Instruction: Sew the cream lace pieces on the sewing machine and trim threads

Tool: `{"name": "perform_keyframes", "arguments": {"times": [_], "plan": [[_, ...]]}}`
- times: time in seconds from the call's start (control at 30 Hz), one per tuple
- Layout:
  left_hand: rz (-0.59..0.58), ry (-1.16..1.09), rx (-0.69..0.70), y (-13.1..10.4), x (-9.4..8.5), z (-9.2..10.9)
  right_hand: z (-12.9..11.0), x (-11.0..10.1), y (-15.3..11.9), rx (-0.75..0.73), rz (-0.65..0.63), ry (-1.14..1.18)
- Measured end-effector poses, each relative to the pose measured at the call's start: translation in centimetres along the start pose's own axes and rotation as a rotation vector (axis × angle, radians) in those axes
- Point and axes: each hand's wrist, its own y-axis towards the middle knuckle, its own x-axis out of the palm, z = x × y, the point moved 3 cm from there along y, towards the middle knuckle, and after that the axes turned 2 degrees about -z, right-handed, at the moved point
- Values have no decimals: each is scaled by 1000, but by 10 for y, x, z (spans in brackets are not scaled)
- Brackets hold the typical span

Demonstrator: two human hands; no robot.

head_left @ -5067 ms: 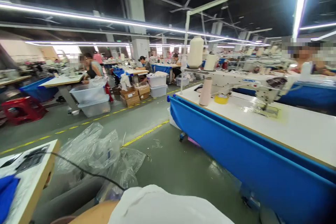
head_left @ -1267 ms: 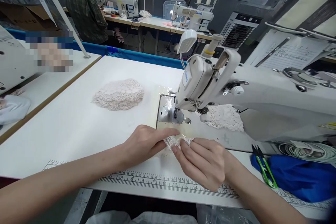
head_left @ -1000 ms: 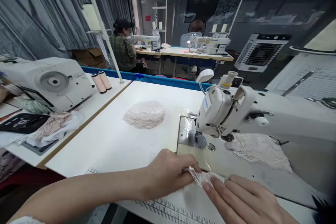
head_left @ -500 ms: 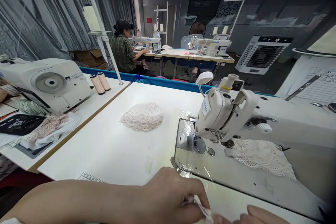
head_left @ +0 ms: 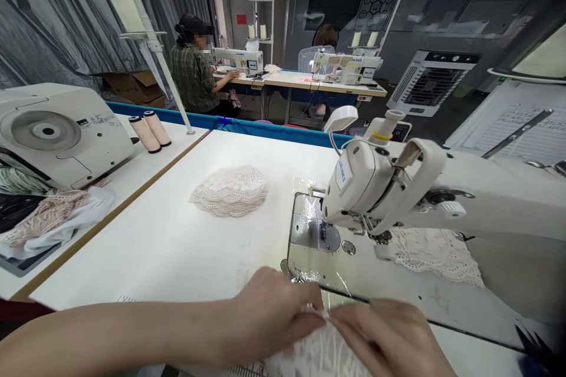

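Observation:
At the front edge of the white table, my left hand pinches the upper edge of a piece of white lace. My right hand grips the same edge from the other side, its fingertips close to those of my left. The lace hangs below both hands, its lower part blurred and cut off by the frame. Just beyond them stands a white sewing machine with its metal needle plate. A stack of cream lace pieces lies on the table to the left. More lace rests under the machine's arm.
A second sewing machine stands at the left, beside two peach thread cones and crumpled fabric. Dark scissors-like blades show at the lower right. Across the room a co-worker sits at another machine.
My right hand has come up into view and now grips the lace beside my left hand. The lace edge is stretched between them and more of it shows. The camera view has shifted slightly.

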Motion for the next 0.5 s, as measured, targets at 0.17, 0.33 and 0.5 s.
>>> {"name": "perform_keyframes", "arguments": {"times": [0.17, 0.33, 0.5], "plan": [[109, 235, -9, 21, 3, -22, 37, 22, 21, 244, -93, 195], [306, 394, 127, 28, -8, -23, 63, 33, 22, 544, -185, 251], [405, 527, 336, 23, -4, -15, 67, 31, 25, 611, -177, 225]]}}
